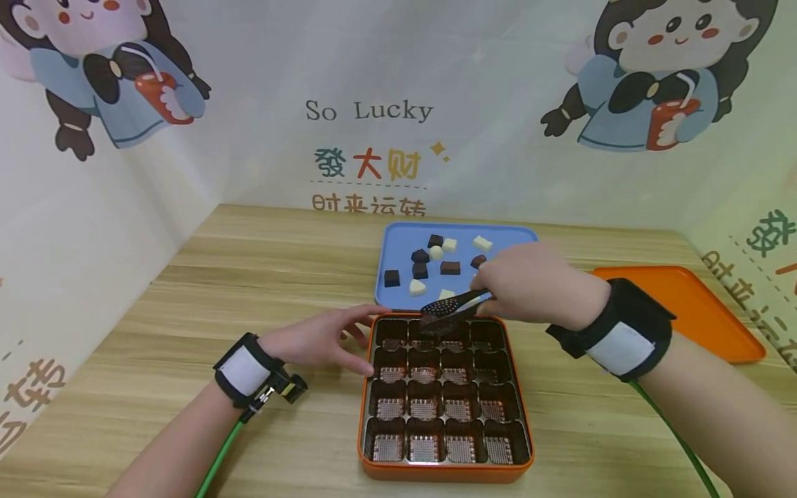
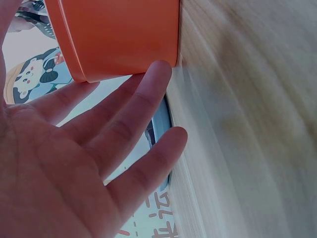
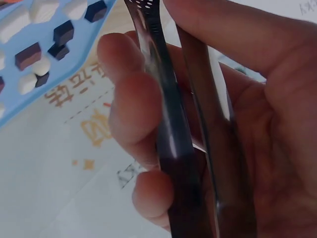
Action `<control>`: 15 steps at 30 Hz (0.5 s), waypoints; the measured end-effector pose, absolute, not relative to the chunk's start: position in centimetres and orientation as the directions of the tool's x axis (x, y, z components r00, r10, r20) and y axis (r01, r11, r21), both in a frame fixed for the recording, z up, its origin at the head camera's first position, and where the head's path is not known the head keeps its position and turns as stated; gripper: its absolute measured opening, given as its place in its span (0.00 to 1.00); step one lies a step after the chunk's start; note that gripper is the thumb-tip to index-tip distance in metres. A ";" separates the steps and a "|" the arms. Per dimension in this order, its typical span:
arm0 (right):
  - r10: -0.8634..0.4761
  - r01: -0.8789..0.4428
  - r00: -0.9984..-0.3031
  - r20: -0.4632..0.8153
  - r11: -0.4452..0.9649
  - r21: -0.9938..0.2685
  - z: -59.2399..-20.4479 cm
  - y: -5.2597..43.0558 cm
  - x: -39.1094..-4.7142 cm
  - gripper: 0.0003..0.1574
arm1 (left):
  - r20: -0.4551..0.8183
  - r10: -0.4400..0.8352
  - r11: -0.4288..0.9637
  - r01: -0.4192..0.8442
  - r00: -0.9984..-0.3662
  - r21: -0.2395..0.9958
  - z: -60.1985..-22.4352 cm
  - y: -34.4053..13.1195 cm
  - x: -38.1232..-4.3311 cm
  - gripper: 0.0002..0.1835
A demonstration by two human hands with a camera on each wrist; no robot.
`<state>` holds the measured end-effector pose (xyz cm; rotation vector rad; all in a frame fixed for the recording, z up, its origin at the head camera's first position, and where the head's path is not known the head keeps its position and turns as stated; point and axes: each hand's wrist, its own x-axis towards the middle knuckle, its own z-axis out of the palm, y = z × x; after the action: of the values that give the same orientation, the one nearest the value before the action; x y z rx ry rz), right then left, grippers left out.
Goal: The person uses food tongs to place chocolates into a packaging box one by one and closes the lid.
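Observation:
An orange box (image 1: 445,473) with a dark, gridded insert (image 1: 441,382) of square compartments stands on the table. My left hand (image 1: 326,339) is at its left side, fingers extended, with fingertips right at the orange wall in the left wrist view. My right hand (image 1: 535,282) grips a pair of metal tongs (image 1: 457,301), its fingers curled round both arms in the right wrist view. The tongs' perforated tips hang over the far row of compartments; I cannot tell whether they pinch anything. Behind the box, a blue tray (image 1: 398,242) bears several dark chocolates (image 1: 450,268) and white chocolates (image 1: 418,288).
An orange tray (image 1: 697,304) lies on the right, partly behind my right wrist. The wooden table (image 1: 249,277) meets printed curtains (image 1: 486,138) at the back and sides. Green cables (image 1: 221,456) run from both wrist straps.

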<state>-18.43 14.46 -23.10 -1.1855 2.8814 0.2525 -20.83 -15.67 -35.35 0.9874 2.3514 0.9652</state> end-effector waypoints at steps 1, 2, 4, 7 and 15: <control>-0.699 -0.703 -0.710 -0.090 0.695 0.153 -23.1 13.9 -18.4 0.09 | -0.100 0.743 0.506 0.456 -0.662 0.732 -35.4 -15.7 -20.8 0.46; -0.696 -0.703 -0.710 -0.108 0.692 0.163 -23.1 13.4 -18.4 0.09 | -0.100 0.745 0.502 0.455 -0.660 0.736 -35.4 -15.7 -20.8 0.46; -0.695 -0.707 -0.707 -0.134 0.683 0.184 -23.2 12.4 -18.3 0.08 | -0.096 0.747 0.497 0.457 -0.658 0.737 -35.4 -15.7 -20.9 0.46; -0.706 -0.718 -0.693 -0.146 0.659 0.225 -23.3 10.9 -18.1 0.15 | -0.091 0.750 0.489 0.457 -0.655 0.743 -35.4 -15.7 -20.9 0.46; -0.732 -0.687 -0.671 -0.118 0.555 0.468 -23.7 6.7 -18.0 0.19 | -0.096 0.746 0.487 0.441 -0.659 0.754 -35.4 -15.8 -20.9 0.46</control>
<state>-17.98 6.73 -23.71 -1.3031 2.8491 0.7935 -20.89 -15.82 -35.38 0.9864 2.3230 1.0047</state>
